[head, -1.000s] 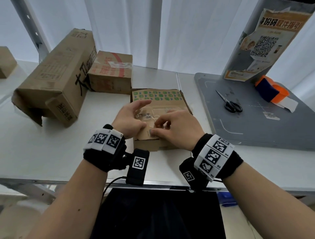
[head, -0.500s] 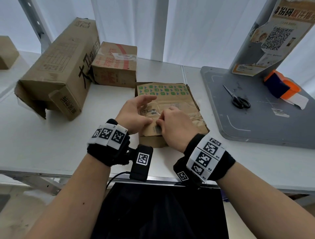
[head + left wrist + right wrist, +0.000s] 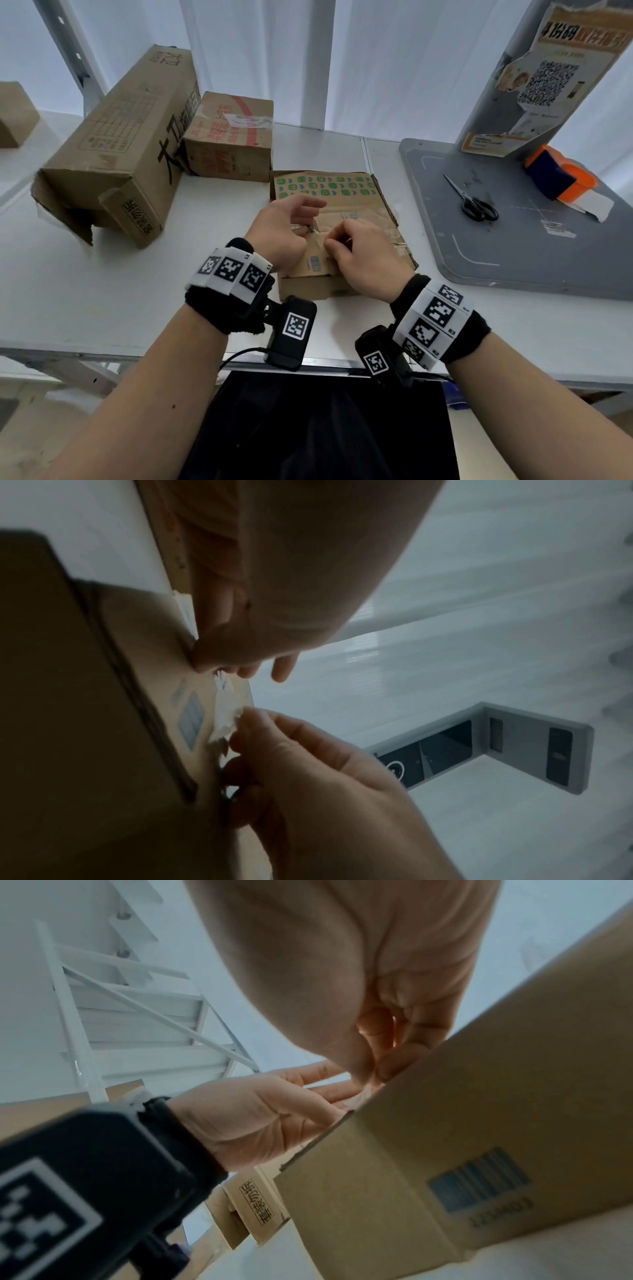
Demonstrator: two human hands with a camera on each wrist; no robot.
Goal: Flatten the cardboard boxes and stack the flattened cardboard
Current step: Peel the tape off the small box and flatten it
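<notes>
Both hands are working on the low brown cardboard box with green printed icons (image 3: pixel 329 192), which sits in the middle of the frame on the white tabletop (image 3: pixel 85 294). The right hand (image 3: pixel 359 253) is pinching a loose end of clear packing tape (image 3: pixel 226 718) between thumb and forefinger; the left-wrist view shows that pinch clearly. My guess is the tape has to come off the top seam before the flaps can open and the box can fold flat. The left hand (image 3: pixel 281 233) rests on the lid with loosely curled fingers and isn't gripping anything, probably just holding the box down so it doesn't lift when the tape is pulled.

As for contents, I can't tell, since the lid is shut.

At the upper left of the frame there's a long brown cardboard carton with black lettering (image 3: pixel 113 150), lying on its side with the near end flaps open, and what shows inside looks dark and empty. Beside it is a smaller brown cardboard box with red-striped tape (image 3: pixel 233 137), which is closed. None of the boxes is flattened yet and no stack is visible, so the task looks to be at an early stage.
</notes>
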